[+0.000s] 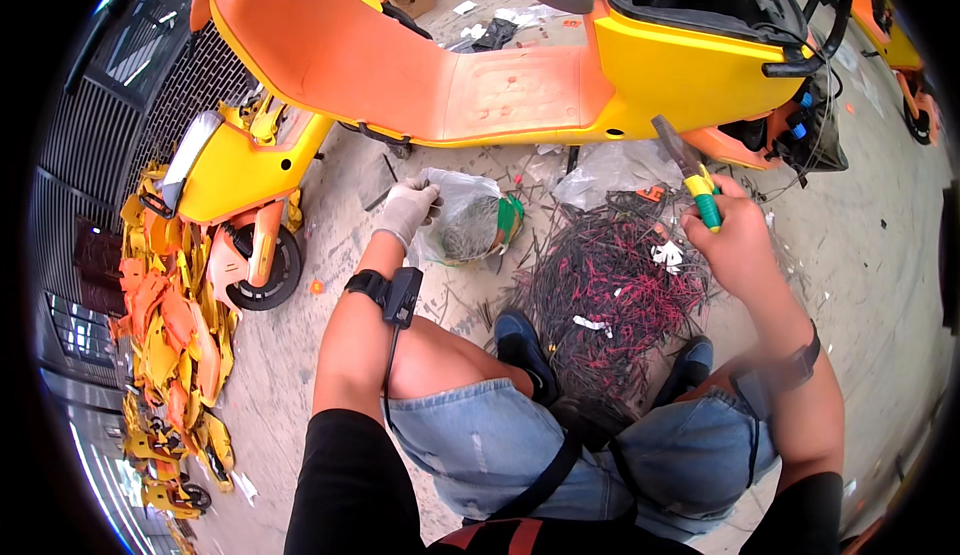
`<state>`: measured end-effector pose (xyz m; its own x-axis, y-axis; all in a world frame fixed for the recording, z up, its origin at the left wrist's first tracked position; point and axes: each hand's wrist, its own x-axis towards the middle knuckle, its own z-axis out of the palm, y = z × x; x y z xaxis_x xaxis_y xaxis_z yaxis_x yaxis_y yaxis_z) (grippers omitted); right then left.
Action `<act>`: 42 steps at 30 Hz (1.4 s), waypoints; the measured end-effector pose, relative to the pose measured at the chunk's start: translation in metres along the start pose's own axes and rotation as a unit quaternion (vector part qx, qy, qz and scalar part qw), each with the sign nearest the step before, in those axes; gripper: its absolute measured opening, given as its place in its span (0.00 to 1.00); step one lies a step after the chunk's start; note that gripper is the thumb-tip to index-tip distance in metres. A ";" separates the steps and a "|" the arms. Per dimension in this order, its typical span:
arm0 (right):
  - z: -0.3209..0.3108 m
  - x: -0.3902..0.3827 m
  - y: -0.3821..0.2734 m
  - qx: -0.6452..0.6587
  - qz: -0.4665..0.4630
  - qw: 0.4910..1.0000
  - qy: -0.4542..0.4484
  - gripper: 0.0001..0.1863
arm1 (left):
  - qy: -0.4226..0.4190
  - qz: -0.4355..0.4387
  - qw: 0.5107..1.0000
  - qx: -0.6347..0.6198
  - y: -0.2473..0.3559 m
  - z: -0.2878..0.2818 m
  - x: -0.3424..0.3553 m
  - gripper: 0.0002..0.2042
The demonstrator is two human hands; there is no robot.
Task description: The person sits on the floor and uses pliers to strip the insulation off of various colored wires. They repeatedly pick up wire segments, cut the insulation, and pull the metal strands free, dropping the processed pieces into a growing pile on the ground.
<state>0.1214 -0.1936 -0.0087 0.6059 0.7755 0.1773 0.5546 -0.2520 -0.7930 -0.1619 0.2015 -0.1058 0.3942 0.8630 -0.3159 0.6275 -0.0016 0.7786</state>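
Note:
My left hand [408, 210], in a pale work glove, has its fingers curled together beside a clear plastic bag [468, 195] holding a bundle of thin grey strands. What those fingers pinch, if anything, is too small to make out. Green tape or plastic [510, 217] shows on the bag's right side. My bare right hand [735, 230] is wrapped round a broad-bladed knife [703, 191] with a yellow and green handle, its dark blade slanting up and to the left. Below and left of that hand, a heap of thin black and red wire-like strands [610, 285] lies between my feet.
A yellow and orange scooter [520, 95] stands across the far side, close beyond my hands. Its front wheel [268, 270] is at left. Many loose yellow and orange body panels [180, 325] are piled along the left wall. Another scooter [895, 45] stands far right.

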 end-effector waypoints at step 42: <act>-0.014 -0.002 -0.016 0.469 0.189 0.863 -0.018 0.18 | -0.507 0.158 0.827 -0.186 0.194 0.174 -0.177 0.18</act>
<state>0.1197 -0.1992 0.0123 0.6157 0.7618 -0.2014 -0.3936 0.0760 -0.9161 0.0069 -0.0398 0.0072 0.9774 -0.0172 -0.2105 0.2102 0.1732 0.9622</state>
